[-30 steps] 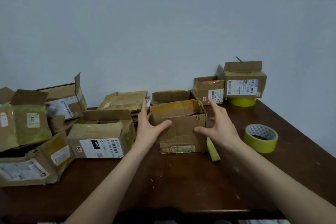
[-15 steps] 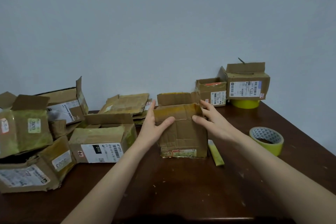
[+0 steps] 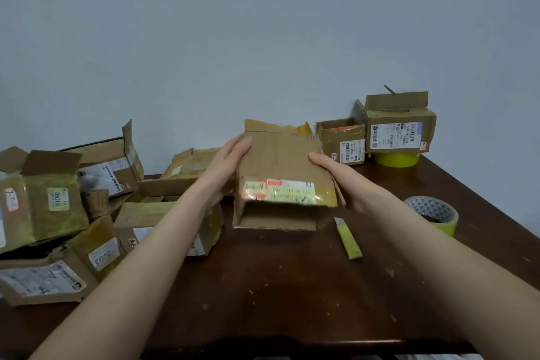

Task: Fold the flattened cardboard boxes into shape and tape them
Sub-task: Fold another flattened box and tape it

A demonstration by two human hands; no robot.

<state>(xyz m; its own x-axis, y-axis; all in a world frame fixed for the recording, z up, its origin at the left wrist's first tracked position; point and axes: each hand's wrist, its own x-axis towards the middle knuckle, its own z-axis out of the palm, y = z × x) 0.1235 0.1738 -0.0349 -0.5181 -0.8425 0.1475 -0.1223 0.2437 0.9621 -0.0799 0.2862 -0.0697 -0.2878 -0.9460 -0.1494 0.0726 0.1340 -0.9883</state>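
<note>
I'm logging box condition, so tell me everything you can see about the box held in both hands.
The cardboard box is brown, worn and creased, tilted so one open end faces the camera. Torn labels and yellowish tape run along its near edge; a ragged flap stands behind. The left hand and right hand hold its sides.

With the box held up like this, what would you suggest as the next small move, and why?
Probably fold the open end's flaps shut: left hand and right hand hold the box tilted, open end facing us, tape roll nearby.

Slender bare forearms [image 3: 140, 257] end in bare hands — left hand [image 3: 226, 168], right hand [image 3: 346, 184].
</note>
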